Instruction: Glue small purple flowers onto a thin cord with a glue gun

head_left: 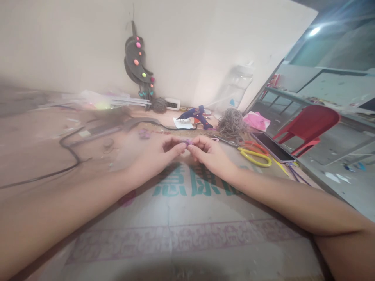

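Between my two hands is a small purple piece (186, 141), blurred and mostly covered by fingertips, so its kind does not show. My left hand (171, 148) pinches it from the left, thumb and fingers closed together. From the other side, my right hand (205, 150) grips it in the same way. Both hands are held over the printed sheet on the table. A similar purple piece (144, 134) lies on the table just beyond my left hand. To the right of my right hand are scissors (256, 157) with yellow and orange handles.
A blue glue gun (195, 115), tangled grey yarn (231, 124) and a clear bottle (238, 84) stand towards the wall. A phone (274, 146) lies near the right table edge. A black cable (70, 150) runs along the left. A grey crescent decoration (135, 62) hangs behind.
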The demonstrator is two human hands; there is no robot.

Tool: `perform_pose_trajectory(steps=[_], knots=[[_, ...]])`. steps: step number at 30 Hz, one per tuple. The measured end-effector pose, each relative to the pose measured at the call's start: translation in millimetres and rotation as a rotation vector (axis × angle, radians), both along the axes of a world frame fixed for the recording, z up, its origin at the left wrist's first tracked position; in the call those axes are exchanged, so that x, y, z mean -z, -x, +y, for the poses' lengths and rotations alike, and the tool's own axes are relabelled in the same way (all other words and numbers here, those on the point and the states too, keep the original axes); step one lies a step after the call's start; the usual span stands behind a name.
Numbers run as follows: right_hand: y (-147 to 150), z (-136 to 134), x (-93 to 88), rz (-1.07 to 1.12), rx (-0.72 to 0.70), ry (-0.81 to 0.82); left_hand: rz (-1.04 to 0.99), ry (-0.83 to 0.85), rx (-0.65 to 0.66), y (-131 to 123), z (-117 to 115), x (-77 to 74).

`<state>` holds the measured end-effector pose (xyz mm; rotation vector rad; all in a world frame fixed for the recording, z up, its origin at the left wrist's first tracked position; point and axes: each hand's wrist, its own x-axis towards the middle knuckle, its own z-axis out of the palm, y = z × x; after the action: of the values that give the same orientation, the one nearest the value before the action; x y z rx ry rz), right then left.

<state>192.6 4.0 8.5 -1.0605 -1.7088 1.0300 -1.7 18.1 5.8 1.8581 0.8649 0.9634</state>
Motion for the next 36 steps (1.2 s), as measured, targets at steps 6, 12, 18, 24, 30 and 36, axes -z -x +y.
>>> perform_pose_trajectory(steps=[6,12,18,24,30,36], knots=[[-0.6,-1.3,-0.4,-0.017,-0.039,-0.022,0.024,-0.025,-0.060,0.0,0.5,-1.2],[-5.6,-0.5,-0.9,0.077,0.099,-0.133,0.002,0.016,-0.145,-1.4,-0.4,-2.6],[-6.8,-2.5,-2.5,0.022,0.090,-0.173,-0.010,0.019,-0.161,-2.1,-1.2,-5.2],[-4.3,-5.4,-6.0,-0.048,0.069,-0.196,0.005,0.039,-0.170,-2.4,-0.2,-4.9],[-5.3,-2.2,1.6,-0.007,0.011,-0.146,0.014,0.041,-0.179,-2.2,-1.8,-7.7],[-5.1,-0.7,1.7,0.024,0.028,-0.204,0.016,0.054,-0.166,-2.3,-1.1,-7.4]])
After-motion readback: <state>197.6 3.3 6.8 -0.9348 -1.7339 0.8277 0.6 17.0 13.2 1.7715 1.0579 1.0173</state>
